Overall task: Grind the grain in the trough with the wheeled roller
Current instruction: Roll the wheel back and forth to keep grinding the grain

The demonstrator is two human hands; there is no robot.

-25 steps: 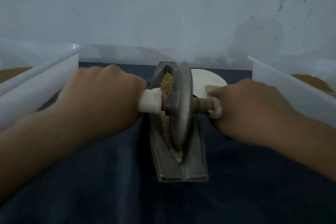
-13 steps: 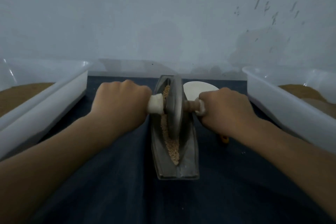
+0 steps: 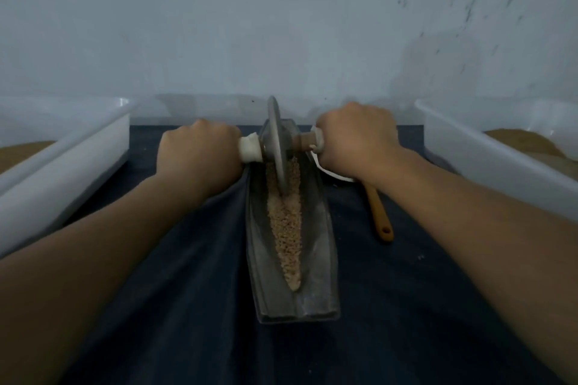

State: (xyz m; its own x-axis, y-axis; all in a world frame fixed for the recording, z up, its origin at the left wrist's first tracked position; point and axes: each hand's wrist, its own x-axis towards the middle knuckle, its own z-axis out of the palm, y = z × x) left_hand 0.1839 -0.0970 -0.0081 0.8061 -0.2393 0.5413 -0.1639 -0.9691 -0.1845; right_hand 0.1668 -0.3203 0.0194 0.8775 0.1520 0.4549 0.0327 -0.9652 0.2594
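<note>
We see the left hand (image 3: 200, 150) and right hand (image 3: 356, 141) each clenched round an axle end of the wheeled roller (image 3: 276, 147), which stands upper-centre in the trough (image 3: 316, 259), where the grain (image 3: 286, 228) looks coarse, so we judge grinding far from done.

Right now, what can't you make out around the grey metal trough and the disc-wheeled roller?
Head view.
Grey metal trough, far end: behind the wheeled roller.
Round white plate: mostly under the right hand.
Wooden spoon, bowl end: beneath that hand's wrist.
Left white plastic tub, right white plastic tub: cut by frame edges.
</note>
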